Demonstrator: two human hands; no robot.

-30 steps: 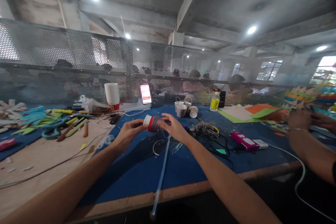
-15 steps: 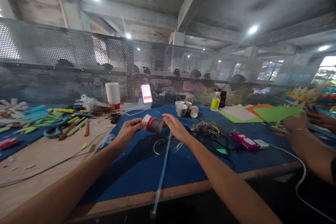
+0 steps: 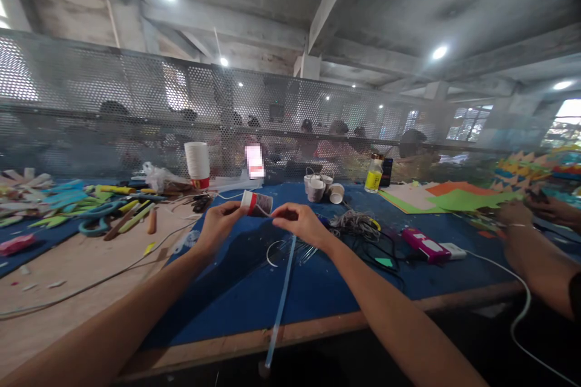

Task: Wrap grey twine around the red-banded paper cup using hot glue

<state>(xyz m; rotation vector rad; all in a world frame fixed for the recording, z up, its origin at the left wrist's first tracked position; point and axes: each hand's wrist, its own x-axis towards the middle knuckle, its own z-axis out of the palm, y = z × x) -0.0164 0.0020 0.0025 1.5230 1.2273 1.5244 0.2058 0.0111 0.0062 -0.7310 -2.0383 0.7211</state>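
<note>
My left hand (image 3: 218, 225) is closed around a small paper cup (image 3: 256, 202) with a red band, its body wrapped in grey-brown twine, held on its side above the blue mat (image 3: 313, 290). My right hand (image 3: 300, 222) is just right of the cup, fingers pinched on a thin strand of twine that runs to it. A long pale blue rod (image 3: 279, 308) lies on the mat under my hands, reaching the table's front edge. A tangle of twine (image 3: 351, 222) lies to the right of my right hand.
Several wrapped cups (image 3: 319, 186), a yellow bottle (image 3: 373, 173), a stack of white cups (image 3: 196, 164), scissors and coloured strips (image 3: 97, 214), a pink device (image 3: 423, 245), and coloured paper sheets (image 3: 454, 196) crowd the table. Another person's hands (image 3: 521, 217) work at the right. Mesh fence behind.
The cup has risen and turned slightly in my left hand. My right hand has slid off the cup's side and now pinches the strand beside it. The other person's hands shifted.
</note>
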